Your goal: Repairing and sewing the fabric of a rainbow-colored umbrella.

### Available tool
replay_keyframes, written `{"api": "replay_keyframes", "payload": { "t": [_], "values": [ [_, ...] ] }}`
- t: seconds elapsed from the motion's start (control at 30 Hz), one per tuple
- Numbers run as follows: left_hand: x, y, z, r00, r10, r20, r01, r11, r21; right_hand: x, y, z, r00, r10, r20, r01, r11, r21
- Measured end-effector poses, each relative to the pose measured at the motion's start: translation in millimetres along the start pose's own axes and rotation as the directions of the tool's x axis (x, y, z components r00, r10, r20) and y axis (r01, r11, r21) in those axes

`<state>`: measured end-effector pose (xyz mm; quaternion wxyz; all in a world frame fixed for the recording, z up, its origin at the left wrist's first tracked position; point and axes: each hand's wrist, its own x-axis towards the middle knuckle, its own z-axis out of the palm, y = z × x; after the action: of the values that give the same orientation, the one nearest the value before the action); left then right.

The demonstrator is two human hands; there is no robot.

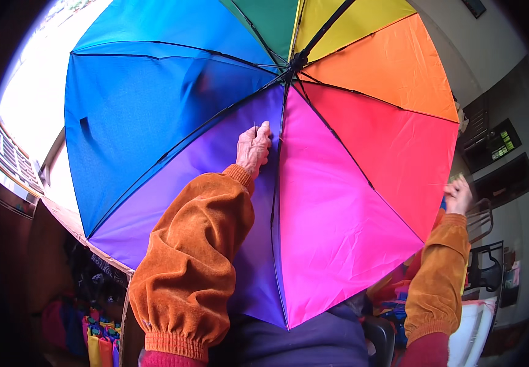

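Over the purple panel (pixel 206 159), your left hand (pixel 253 150) has fingers curled in; can't tell if they pinch anything. Just right of them: black rib (pixel 285 104) of the open umbrella (pixel 322 177), canopy spreading all around. Well right, at the red panel's (pixel 374 147) edge: your right hand (pixel 459 196), blurred, grip unclear.

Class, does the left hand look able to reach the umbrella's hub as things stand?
Probably yes: the left hand shows a little below the hub in the picture, and nothing bulky seems to stand between them.
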<state>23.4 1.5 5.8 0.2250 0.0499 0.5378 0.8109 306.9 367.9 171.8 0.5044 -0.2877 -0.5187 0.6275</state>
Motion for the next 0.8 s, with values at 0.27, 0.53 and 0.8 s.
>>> {"api": "replay_keyframes", "payload": {
  "t": [0.27, 0.53, 0.8],
  "values": [
    [17, -25, -9, 0.983, 0.184, -0.015, -0.17, 0.935, 0.311, -129, 139, 193, 0.551, 0.149, 0.821, 0.356, 0.848, -0.393],
    [5, -15, -1, 0.974, 0.213, 0.078, -0.225, 0.86, 0.458, -141, 183, 260, 0.387, 0.256, 0.886, 0.41, 0.813, -0.414],
    [5, -16, 2, 0.885, 0.452, 0.114, -0.421, 0.67, 0.611, -133, 179, 301, 0.326, 0.245, 0.913, 0.371, 0.855, -0.362]
  ]
}}
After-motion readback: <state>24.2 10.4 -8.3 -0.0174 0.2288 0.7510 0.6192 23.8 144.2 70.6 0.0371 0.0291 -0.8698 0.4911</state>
